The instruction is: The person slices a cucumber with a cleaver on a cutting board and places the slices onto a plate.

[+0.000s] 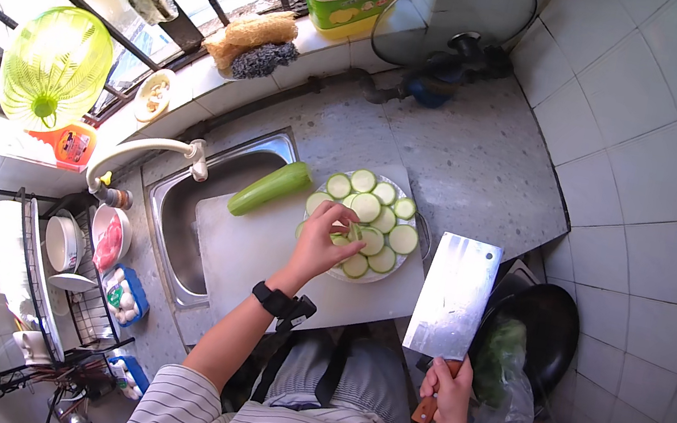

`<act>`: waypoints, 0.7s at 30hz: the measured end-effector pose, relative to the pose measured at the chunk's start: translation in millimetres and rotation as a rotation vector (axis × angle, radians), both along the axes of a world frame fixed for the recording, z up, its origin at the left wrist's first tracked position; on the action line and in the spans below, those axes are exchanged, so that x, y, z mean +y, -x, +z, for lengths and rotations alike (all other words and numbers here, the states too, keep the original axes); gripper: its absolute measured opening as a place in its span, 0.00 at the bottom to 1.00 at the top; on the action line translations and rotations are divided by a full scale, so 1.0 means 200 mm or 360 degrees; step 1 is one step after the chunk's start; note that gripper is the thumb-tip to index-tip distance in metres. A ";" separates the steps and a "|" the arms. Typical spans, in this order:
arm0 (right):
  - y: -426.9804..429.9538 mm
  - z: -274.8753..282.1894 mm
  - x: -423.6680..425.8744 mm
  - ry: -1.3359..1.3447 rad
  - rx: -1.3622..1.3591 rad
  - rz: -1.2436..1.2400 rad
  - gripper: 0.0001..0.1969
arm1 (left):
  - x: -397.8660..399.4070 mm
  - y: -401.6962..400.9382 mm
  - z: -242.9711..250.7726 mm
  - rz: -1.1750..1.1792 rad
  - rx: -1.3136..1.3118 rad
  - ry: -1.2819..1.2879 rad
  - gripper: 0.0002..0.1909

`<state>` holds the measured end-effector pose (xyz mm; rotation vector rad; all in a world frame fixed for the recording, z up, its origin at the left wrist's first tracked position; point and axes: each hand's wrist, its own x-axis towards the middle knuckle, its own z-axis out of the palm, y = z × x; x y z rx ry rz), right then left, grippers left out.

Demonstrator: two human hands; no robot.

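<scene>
Over a plate [382,278] of sliced zucchini, my left hand [328,237] holds a few thin slices [354,232] between thumb and fingers. Round pale slices with green rims [403,239] cover most of the plate. The plate rests on a white cutting board [261,266]. A piece of whole green zucchini [272,188] lies on the board's far left part, by the sink. My right hand [446,390] grips the wooden handle of a cleaver [454,296], its broad blade pointing away from me, to the right of the board.
The board overlaps a steel sink [186,266] with a faucet [150,144]. At the left stand a dish rack [36,267], a bowl of meat [111,239] and a blue pack of mushrooms [124,296]. A black wok [552,331] holding a plastic bag of greens [501,362] is at the right.
</scene>
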<state>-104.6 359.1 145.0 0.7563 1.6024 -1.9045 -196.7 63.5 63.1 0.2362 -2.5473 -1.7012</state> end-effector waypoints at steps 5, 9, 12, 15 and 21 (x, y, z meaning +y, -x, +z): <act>0.01 -0.03 0.03 0.0039 -0.0034 -0.0048 0.09 | 0.03 0.05 -0.03 0.0023 -0.0156 -0.0090 0.15; 0.04 -0.05 0.05 0.0094 -0.0052 -0.0064 0.13 | 0.07 0.04 -0.04 -0.0101 0.0011 -0.0096 0.16; 0.06 -0.06 0.06 0.0077 -0.0042 -0.0048 0.12 | 0.09 -0.01 -0.02 -0.0418 0.0210 0.0264 0.15; 0.08 -0.06 0.06 0.0091 -0.0046 -0.0058 0.11 | 0.13 -0.13 -0.03 -0.0549 0.0299 0.0419 0.14; 0.11 -0.07 0.07 0.0091 -0.0064 -0.0027 0.11 | 0.20 -0.20 -0.09 -0.0451 0.0473 0.0790 0.14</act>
